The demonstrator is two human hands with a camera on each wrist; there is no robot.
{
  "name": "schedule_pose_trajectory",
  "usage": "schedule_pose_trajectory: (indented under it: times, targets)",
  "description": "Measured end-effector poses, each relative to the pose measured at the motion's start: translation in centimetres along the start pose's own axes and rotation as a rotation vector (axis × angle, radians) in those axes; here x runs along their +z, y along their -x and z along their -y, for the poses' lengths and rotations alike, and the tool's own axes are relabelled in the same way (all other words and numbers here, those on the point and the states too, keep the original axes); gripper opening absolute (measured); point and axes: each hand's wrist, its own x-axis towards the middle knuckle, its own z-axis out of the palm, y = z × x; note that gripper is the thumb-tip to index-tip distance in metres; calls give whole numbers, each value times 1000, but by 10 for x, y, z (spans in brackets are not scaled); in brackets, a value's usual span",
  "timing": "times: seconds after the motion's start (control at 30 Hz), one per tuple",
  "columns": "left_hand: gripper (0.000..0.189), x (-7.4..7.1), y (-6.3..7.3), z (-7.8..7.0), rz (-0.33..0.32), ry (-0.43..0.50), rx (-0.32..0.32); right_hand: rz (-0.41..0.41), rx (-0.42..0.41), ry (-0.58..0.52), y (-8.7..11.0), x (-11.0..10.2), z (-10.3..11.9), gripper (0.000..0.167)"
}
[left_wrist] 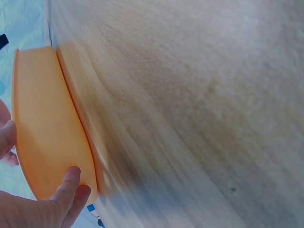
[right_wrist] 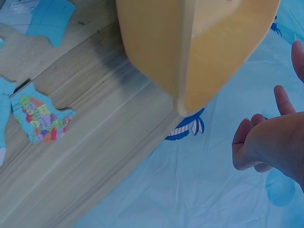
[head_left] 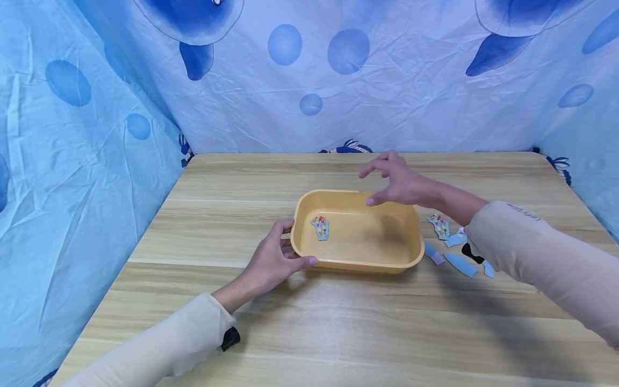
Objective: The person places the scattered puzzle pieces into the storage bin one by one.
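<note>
A yellow-orange plastic tray (head_left: 358, 264) stands on the table, with one map puzzle piece (head_left: 321, 228) lying inside at its left. My left hand (head_left: 271, 260) holds the tray's front left corner, thumb at the front rim and fingers along the left side. In the left wrist view its fingers (left_wrist: 69, 187) touch the tray's outer wall (left_wrist: 52, 118). Over the tray's back rim, my right hand (head_left: 398, 180) hovers with fingers apart and nothing between them. The right wrist view also shows this hand (right_wrist: 273, 137) holding nothing, beside the tray (right_wrist: 152, 52).
Right of the tray lie several loose puzzle pieces, including a colourful map piece (head_left: 439, 226) and a plain blue piece (head_left: 460, 265); the right sleeve partly covers this group. A blue sea-patterned cloth (head_left: 251, 107) hangs behind and beside the wooden table (head_left: 203, 231).
</note>
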Motion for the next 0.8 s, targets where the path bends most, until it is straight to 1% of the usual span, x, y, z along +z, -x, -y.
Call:
schedule_pose_trajectory:
  times: [0.33, 0.57, 0.8]
  targets:
    - [89, 1, 1, -1, -4, -9, 6, -13, 35, 21, 15, -14, -14, 56]
    - [90, 1, 1, -1, -7, -21, 3, -29, 40, 30, 25, -25, -26, 57]
    - [91, 1, 1, -1, -3, -19, -2, -52, 93, 36, 38, -35, -37, 57]
